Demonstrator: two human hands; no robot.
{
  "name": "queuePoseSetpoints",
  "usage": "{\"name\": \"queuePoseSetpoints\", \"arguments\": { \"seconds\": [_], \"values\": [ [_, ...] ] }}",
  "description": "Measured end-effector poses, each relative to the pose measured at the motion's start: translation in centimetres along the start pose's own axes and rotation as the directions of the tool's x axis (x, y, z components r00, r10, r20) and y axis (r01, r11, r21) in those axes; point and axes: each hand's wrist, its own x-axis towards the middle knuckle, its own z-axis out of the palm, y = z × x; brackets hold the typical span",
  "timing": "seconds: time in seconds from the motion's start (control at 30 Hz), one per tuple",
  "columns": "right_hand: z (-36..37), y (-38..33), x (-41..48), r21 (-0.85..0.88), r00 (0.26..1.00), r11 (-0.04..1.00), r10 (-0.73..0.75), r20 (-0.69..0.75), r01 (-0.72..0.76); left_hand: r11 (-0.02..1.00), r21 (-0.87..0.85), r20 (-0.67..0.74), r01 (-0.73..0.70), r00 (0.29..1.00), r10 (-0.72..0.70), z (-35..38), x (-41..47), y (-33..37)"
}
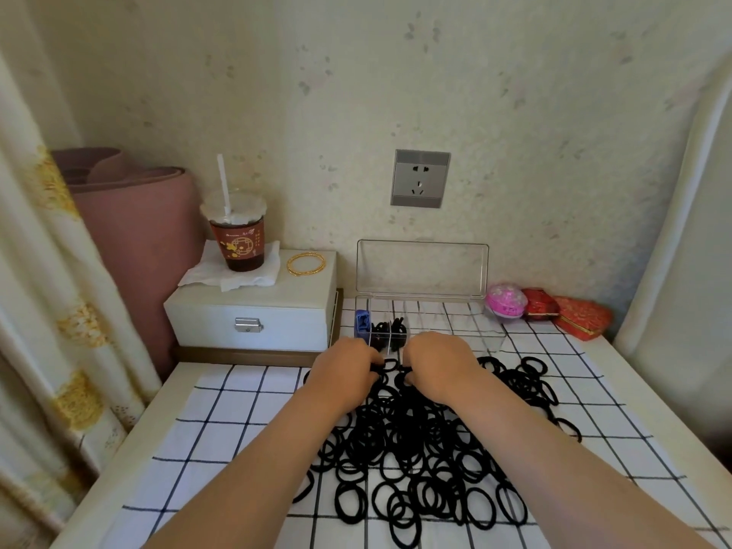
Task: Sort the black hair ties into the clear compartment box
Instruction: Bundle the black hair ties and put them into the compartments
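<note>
A big pile of black hair ties [420, 449] lies spread on the checked cloth [222, 422]. Behind it stands the clear compartment box [451, 315] with its lid raised against the wall. Its left compartments hold a blue item [362, 323] and some black ties [390, 330]; the compartments to the right look bare. My left hand [342, 370] and my right hand [437, 364] meet at the far edge of the pile, just in front of the box. The fingers of both curl around black ties [390, 366] between them.
A white drawer box [253, 315] at the back left carries a drink cup with a straw [237, 235], tissue and gold bangles [305, 263]. A pink ball [506, 301] and red pouches [562, 313] sit right of the clear box. A curtain hangs at left.
</note>
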Motion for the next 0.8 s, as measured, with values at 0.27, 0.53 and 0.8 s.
{"name": "queuePoseSetpoints", "arguments": {
  "seconds": [0.27,0.53,0.8],
  "values": [
    [-1.2,1.6,-2.0,0.581,0.991,0.814,0.073,-0.109,0.004,0.999,-0.023,-0.061,0.032,0.998,-0.033,-1.1,-0.3,0.6],
    [-2.0,1.5,-3.2,0.901,0.992,0.422,0.113,0.061,-0.103,0.812,-0.536,0.091,0.23,0.972,-0.215,-3.6,-0.9,1.2],
    [-3.7,0.8,-3.6,0.994,0.997,-0.074,0.002,0.077,-0.077,0.669,-0.686,0.069,0.287,0.94,-0.333,-4.0,-1.6,1.4]
  ]
}}
